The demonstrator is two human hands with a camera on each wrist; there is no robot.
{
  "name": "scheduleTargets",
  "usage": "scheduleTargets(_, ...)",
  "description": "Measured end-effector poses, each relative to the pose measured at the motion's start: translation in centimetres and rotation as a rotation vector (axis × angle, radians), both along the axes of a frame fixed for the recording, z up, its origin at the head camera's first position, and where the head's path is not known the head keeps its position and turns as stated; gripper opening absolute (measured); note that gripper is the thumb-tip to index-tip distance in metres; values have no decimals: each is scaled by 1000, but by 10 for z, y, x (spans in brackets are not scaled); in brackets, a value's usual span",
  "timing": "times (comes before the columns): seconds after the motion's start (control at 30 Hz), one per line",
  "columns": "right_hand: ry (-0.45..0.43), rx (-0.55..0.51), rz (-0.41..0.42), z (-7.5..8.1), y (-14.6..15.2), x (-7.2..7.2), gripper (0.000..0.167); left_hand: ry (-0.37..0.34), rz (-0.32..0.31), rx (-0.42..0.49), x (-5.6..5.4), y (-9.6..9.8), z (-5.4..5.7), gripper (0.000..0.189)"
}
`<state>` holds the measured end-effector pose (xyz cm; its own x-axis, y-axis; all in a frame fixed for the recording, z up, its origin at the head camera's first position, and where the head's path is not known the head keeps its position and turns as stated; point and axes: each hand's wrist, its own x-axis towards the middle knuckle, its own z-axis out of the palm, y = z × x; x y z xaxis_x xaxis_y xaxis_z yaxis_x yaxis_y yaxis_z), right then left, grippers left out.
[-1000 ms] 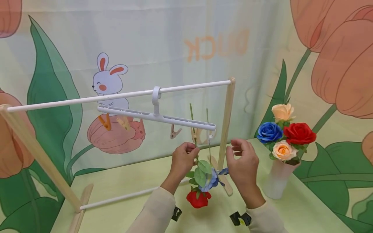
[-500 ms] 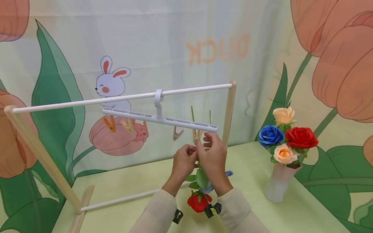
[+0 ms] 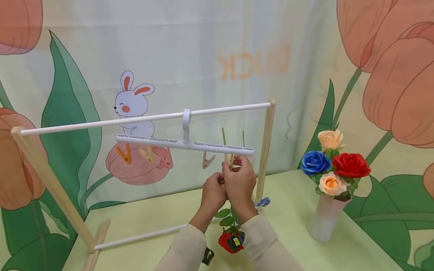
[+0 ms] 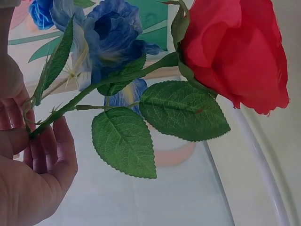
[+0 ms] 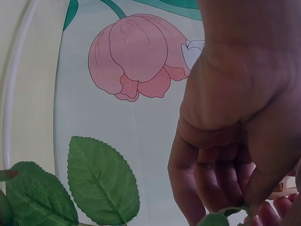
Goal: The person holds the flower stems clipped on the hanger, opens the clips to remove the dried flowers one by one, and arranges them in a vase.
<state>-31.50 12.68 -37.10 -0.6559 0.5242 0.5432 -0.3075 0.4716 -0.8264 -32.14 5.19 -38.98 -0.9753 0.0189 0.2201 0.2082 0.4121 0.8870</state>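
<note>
A red artificial rose (image 4: 235, 52) hangs head down, its stem rising through a wooden clothespin (image 3: 231, 159) under the grey hanger (image 3: 159, 143). My left hand (image 3: 213, 194) pinches that stem below the clip; in the left wrist view the green stem (image 4: 77, 100) runs between thumb and fingers. Just above it, my right hand (image 3: 240, 184) has curled fingers, its thumb and index finger at the clothespin's lower end. The exact contact is partly hidden. A blue flower (image 4: 110, 35) hangs beside the rose; the right hand mostly covers it in the head view.
The hanger hooks over the white rod (image 3: 145, 119) of a wooden-legged rack (image 3: 266, 150). Other clips hang from it, among them an orange clothespin (image 3: 124, 153) and a pale pink clip (image 3: 208, 160). A white vase (image 3: 323, 222) of several roses stands at right.
My right hand has moved left, from beside the hanger's end to the clothespin above my left hand. The left hand stays on the rose stem. The hanger has swung slightly.
</note>
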Motion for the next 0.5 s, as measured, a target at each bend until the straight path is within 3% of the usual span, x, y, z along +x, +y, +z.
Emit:
scheduleTargets(0.3, 54, 8, -61, -1, -4, -4, 25, 10, -1, -14, 0, -2, -3, 11)
scheduleTargets(0.5, 48, 24, -58, 0, -7, -6, 25, -9, 0, 11, 0, -5, -4, 13)
